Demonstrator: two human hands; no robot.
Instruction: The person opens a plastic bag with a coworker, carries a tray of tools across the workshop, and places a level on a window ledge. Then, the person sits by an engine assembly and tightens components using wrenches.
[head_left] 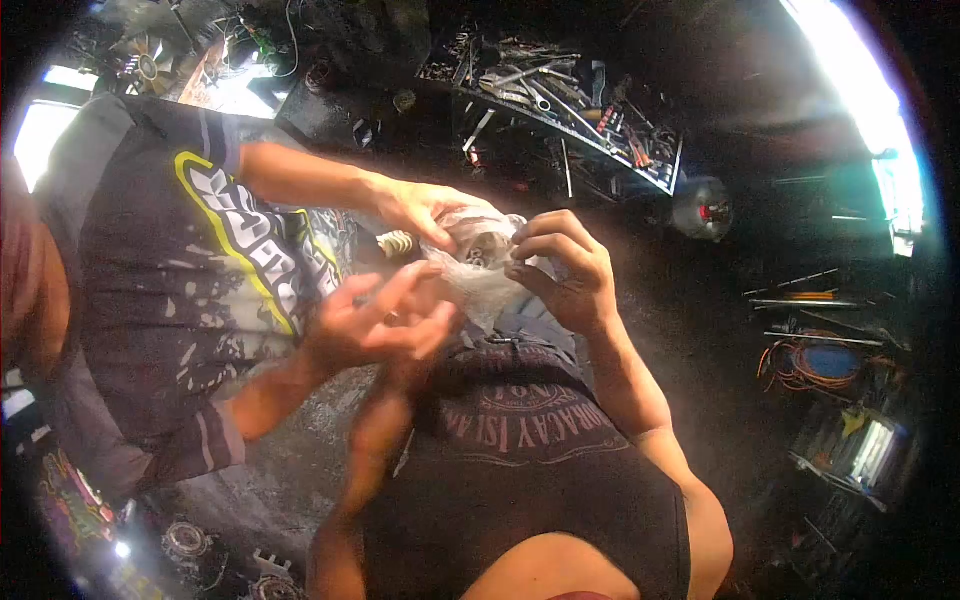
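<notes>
A crumpled clear plastic bag (pixel 480 283) lies in front of my body, with a greyish metal-looking part (pixel 488 247) showing in it. My right hand (pixel 567 268) is at the bag's right side, thumb and fingertips pinched together on its edge. My left hand (pixel 428 298) is smeared by motion at the bag's lower left, largely behind a co-worker's hand (pixel 375 325), so its fingers cannot be made out. The co-worker's other hand (pixel 425 212) grips the bag from the upper left. Beside it sits a pale ridged, coil-like piece (pixel 397 243).
A co-worker in a dark printed shirt (pixel 200 270) stands close on the left. At the back, a metal tray (pixel 570 125) carries wrenches and other tools. Coiled orange cable (pixel 800 365) and long rods (pixel 805 302) lie at right. Round metal parts (pixel 187 540) are at lower left.
</notes>
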